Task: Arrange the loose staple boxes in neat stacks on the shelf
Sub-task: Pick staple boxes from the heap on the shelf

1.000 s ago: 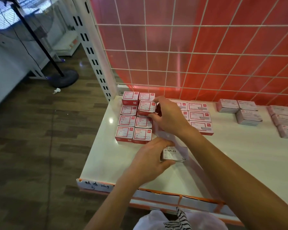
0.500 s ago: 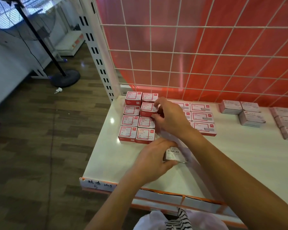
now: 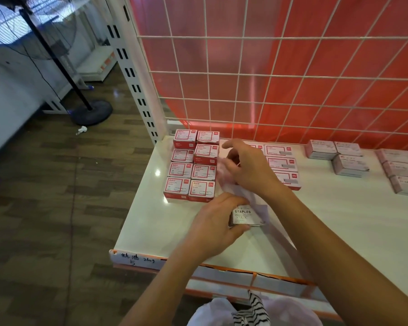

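The left hand point(image 3: 212, 228) is gripping a small box marked STAPLES point(image 3: 245, 216), its fingers curling over the far side and the thumb point(image 3: 238, 228) pressing the near side. It is holding the box down on the white shelf point(image 3: 151, 220) near the front edge, left of the middle and just in front of the block of red boxes point(image 3: 190, 170) filling the back left corner. The right hand point(image 3: 250, 172) is hovering just behind it with fingers curled, and it looks to be pinching a clear plastic film point(image 3: 253, 200) running from under the palm down to the staples box, though blur is making the exact pinch hard to read. As I am judging it, the box is being freed of its wrap before joining a stack, so the left hand should be pinning it flat while the right is drawing the film up and away, without brushing the red boxes just beside its fingertips. Both forearms are reaching in over the front edge, the right crossing diagonally from the front right with its wrist bent down, the left coming in more squarely. Pale pink boxes point(image 3: 349, 164) are lying near the back edge, well to the right.
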Motion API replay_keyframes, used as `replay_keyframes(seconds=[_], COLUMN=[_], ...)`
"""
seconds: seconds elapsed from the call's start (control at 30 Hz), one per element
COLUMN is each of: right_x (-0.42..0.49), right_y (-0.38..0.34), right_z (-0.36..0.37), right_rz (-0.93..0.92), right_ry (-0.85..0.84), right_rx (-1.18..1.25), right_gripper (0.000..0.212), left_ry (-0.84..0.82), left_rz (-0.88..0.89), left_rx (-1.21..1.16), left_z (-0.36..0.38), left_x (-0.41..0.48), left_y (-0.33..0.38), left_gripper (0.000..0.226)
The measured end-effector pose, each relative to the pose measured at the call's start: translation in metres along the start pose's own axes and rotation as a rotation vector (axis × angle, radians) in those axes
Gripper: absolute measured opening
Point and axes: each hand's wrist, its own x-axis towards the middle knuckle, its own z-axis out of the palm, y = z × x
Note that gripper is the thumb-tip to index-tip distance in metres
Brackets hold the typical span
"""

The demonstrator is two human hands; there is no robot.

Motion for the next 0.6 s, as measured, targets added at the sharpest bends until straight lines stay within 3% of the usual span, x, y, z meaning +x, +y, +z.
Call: replay_keyframes(seconds=[0.4, 0.6], right_x=[-0.079, -0.105], right_y=[0.048, 0.067], right_z=[-0.036, -0.061], right_rz=[0.249, 0.299], right_ry=[0.096, -0.003], right_rx=[0.254, 0.335], right_gripper=[0.018, 0.02], left_ry=[0.141, 0.143], left_rz=[-0.084, -0.134], left_rx=[-0.178, -0.22], left_z=[0.013, 0.031], left_x=[0.009, 0.015], left_y=[0.025, 0.043], left_gripper=[0.051, 0.052])
